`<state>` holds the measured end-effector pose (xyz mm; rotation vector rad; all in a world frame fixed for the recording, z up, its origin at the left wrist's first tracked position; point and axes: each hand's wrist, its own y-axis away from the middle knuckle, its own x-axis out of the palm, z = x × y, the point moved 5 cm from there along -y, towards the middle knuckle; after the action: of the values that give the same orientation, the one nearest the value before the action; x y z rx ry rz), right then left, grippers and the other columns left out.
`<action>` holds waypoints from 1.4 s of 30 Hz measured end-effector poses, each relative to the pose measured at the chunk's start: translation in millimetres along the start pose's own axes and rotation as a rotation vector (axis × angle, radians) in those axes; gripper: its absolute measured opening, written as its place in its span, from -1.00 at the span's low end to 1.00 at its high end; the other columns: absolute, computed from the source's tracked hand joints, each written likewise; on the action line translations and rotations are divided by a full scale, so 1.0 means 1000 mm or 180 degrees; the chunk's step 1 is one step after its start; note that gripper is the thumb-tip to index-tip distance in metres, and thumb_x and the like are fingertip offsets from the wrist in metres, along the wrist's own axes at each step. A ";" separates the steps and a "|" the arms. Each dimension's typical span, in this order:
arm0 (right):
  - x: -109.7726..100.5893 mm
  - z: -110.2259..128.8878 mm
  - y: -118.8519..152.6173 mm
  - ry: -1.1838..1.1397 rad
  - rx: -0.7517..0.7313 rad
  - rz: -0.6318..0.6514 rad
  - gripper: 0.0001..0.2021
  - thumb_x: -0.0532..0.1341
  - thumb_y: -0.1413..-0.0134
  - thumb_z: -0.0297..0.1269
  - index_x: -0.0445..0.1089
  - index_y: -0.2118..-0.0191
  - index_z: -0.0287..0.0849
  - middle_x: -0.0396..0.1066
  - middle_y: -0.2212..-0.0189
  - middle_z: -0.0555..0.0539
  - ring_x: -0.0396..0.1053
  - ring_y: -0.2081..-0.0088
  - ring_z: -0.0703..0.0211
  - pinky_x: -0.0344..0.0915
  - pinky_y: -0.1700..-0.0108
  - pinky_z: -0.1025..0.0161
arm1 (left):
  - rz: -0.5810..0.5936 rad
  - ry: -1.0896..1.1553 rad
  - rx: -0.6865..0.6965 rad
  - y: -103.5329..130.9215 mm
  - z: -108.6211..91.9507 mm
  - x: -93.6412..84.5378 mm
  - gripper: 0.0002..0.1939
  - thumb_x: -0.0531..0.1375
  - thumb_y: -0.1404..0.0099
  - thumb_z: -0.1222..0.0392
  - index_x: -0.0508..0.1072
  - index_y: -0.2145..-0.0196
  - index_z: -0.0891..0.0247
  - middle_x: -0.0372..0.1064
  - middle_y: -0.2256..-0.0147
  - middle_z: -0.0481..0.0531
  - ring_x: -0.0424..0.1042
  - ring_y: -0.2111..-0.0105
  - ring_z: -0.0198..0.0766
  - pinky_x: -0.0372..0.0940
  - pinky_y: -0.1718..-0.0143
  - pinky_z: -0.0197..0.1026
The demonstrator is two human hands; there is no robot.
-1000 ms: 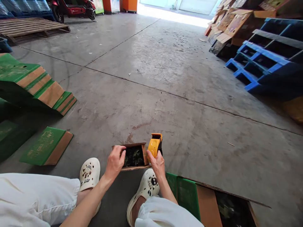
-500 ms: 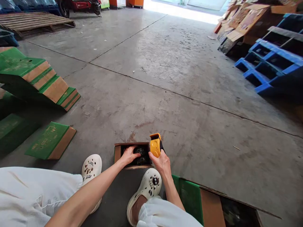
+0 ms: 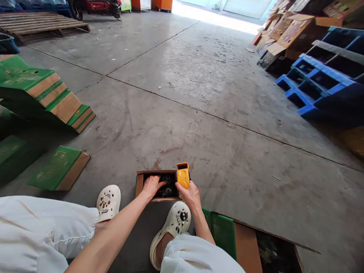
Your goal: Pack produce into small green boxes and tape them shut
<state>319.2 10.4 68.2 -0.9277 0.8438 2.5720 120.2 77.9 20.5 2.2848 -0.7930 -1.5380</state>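
Note:
A small open carton [image 3: 140, 185] stands on the floor between my feet. Glossy dark contents [image 3: 168, 186], possibly wrapped in plastic, fill its inside. My left hand [image 3: 151, 185] reaches into the box, thumb stretched across the dark contents and apart from the fingers; the fingertips are partly hidden. My right hand [image 3: 191, 195] grips a yellow tape dispenser [image 3: 183, 177], held at the carton's right end. Whether the dispenser touches the cardboard I cannot tell.
A green-and-brown box [image 3: 61, 168] lies at left, below stacked green cartons [image 3: 42, 85]. Another open green carton [image 3: 224, 231] stands by my right leg. Blue pallets [image 3: 315, 83] and piled cardboard [image 3: 292, 36] are at right. A wooden pallet [image 3: 42, 24] lies at the far left.
My right hand has moved the tape dispenser slightly left, against or over the carton's right end. My left hand stays in the box. The whole view has shifted a little.

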 end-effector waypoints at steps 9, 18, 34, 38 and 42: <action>0.006 -0.006 0.001 -0.0044 -0.0036 0.0064 -0.69 0.35 -0.11 0.02 0.44 0.20 -0.11 0.62 0.24 -0.07 0.59 0.16 0.01 0.35 0.20 0.26 | 0.0117 -0.0429 0.0036 0.003 0.002 0.004 -0.47 0.07 -0.55 -0.21 0.63 0.02 0.28 0.59 -0.01 0.30 0.57 -0.06 0.13 0.42 -0.06 -0.03; 0.008 -0.005 0.002 -0.0047 -0.0059 0.0059 -0.69 0.36 -0.11 0.00 0.48 0.18 -0.12 0.62 0.24 -0.07 0.59 0.16 0.01 0.35 0.21 0.26 | -0.0044 -0.0768 0.0169 0.016 -0.007 -0.009 -0.61 0.13 -0.56 0.06 0.51 -0.18 0.32 0.57 -0.01 0.36 0.58 -0.04 0.11 0.45 -0.05 0.00; 0.011 -0.006 -0.005 -0.0051 0.0019 0.0129 -0.63 0.36 -0.05 0.04 0.50 0.18 -0.17 0.63 0.23 -0.12 0.59 0.16 -0.01 0.34 0.22 0.26 | 0.0154 -0.0397 0.2261 0.013 0.005 -0.003 -0.42 0.08 -0.39 0.42 0.44 -0.29 0.10 0.24 -0.40 0.05 0.31 -0.36 -0.10 0.26 -0.33 -0.07; 0.011 -0.010 -0.002 -0.0120 -0.0071 0.0128 -0.57 0.35 -0.04 0.11 0.49 0.17 -0.18 0.63 0.23 -0.15 0.58 0.16 -0.04 0.35 0.20 0.23 | -0.0659 0.0137 0.2301 0.036 0.009 -0.026 -0.53 0.07 -0.42 0.40 0.53 -0.16 0.09 0.52 -0.17 0.08 0.49 -0.19 -0.09 0.30 -0.29 0.02; 0.013 -0.016 -0.006 -0.0266 -0.0043 0.0299 -0.51 0.28 -0.08 0.21 0.47 0.21 -0.19 0.62 0.27 -0.16 0.57 0.20 -0.07 0.36 0.24 0.21 | -0.2171 0.1349 0.0735 0.061 0.076 -0.033 -0.66 0.10 -0.47 0.25 0.48 -0.13 0.18 0.51 -0.02 0.17 0.59 0.09 -0.10 0.45 -0.10 0.05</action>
<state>320.0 6.1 46.8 -0.7961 0.8672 2.6786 23.9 53.3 46.1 3.1103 -0.0675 -1.1218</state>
